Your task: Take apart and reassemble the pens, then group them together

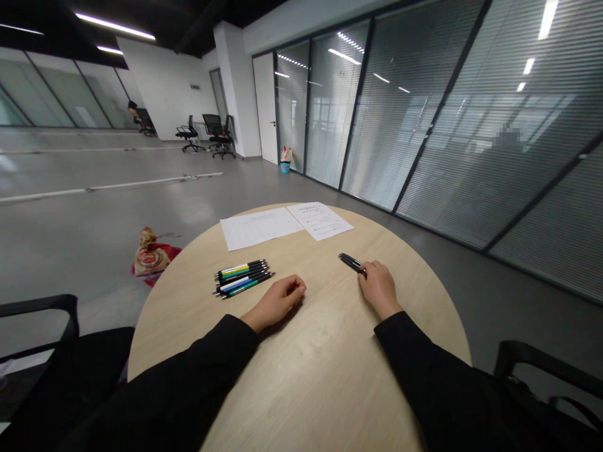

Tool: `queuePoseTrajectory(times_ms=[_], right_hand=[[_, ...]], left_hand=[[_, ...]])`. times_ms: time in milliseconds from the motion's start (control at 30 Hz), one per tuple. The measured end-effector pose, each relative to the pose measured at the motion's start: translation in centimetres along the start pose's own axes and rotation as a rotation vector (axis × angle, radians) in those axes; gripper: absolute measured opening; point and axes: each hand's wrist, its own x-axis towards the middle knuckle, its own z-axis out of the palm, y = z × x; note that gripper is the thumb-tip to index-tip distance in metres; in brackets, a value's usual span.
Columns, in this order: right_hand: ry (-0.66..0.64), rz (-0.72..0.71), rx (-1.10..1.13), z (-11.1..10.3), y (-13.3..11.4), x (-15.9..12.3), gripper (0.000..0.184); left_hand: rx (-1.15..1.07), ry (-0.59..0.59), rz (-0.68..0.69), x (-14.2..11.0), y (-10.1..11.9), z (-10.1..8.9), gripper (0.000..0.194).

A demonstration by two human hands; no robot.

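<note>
Head view: I look down at my forearms in black sleeves, resting on a round wood-grain table [320, 376].
Left hand: my left hand [276, 303] is curled shut on nothing, resting on the tabletop just beside the pile of click pens [241, 278].
Right hand: my right hand [379, 289] is closed around a few black pens [351, 263], their far ends angled up and left, just above the tabletop.
Pen pile: white, green, blue and yellow barrels, lying roughly side by side.
Papers: two printed sheets [260, 228] lie near the far edge of the table, side by side.
Floor: a printed bag [151, 252] lies left of the table, with red plastic under it.
Room: office chairs [190, 134] stand far off; a glass wall with blinds [471, 125] runs along the right.
</note>
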Motion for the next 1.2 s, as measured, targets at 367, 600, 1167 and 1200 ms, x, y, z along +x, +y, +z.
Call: queuePoseTrajectory(times_ms=[367,600,1167,1200], right_hand=[[-0.176,-0.337,0.359,-0.3,-4.7,-2.0,0.005],[-0.249,-0.323,0.395,-0.7,-5.5,-2.2,0.007],[-0.273,-0.305,0.406,-0.7,-5.6,-2.3,0.008],[-0.271,-0.307,0.407,-0.7,-5.6,-2.3,0.008]], left_hand=[[1.073,0.190,0.053,-0.3,-0.7,-3.8,0.019],[1.261,0.201,-0.054,-0.4,-0.2,-4.3,0.022],[1.300,0.257,-0.056,-0.3,-0.9,-4.1,0.026],[1.309,0.267,-0.071,-0.3,-1.0,-4.2,0.027]])
